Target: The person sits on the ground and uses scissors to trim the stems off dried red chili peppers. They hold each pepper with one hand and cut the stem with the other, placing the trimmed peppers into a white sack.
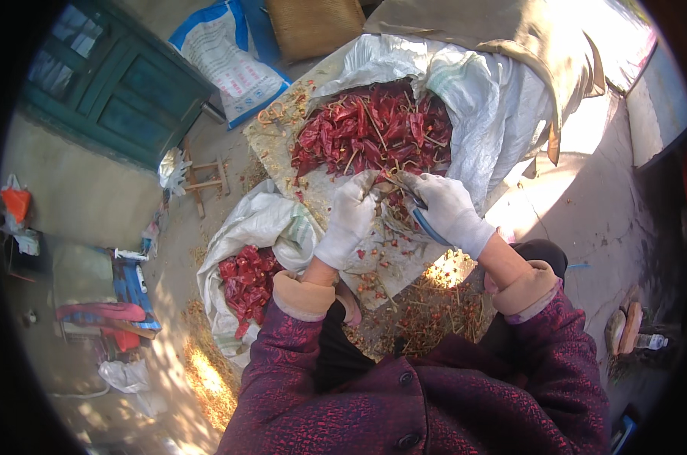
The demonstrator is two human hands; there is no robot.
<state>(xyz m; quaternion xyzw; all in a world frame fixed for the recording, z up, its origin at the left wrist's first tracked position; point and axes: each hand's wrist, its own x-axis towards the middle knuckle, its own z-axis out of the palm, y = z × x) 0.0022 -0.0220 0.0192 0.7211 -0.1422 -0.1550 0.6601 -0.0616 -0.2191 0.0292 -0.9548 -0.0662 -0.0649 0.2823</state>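
My left hand (352, 219), in a white glove, pinches a small dried red chili (382, 177) at its stem end. My right hand (447, 211), gloved too, holds a blue-handled cutting tool (430, 226), probably scissors or pliers, its tip close to the chili. Just beyond both hands, a heap of dried red chilies with stems (372, 128) spills from the mouth of a large white woven sack (491, 108). Beside my left forearm stands a smaller white woven sack (218, 239), rolled open, with red chilies (249, 281) inside.
Stem scraps (434, 318) litter the ground between my feet. Orange-handled scissors (272, 114) lie on the sheet near the heap. A blue and white bag (229, 68) and a small wooden stool (207, 176) are at the upper left, by a green door (121, 85). A plastic bottle (650, 341) lies at right.
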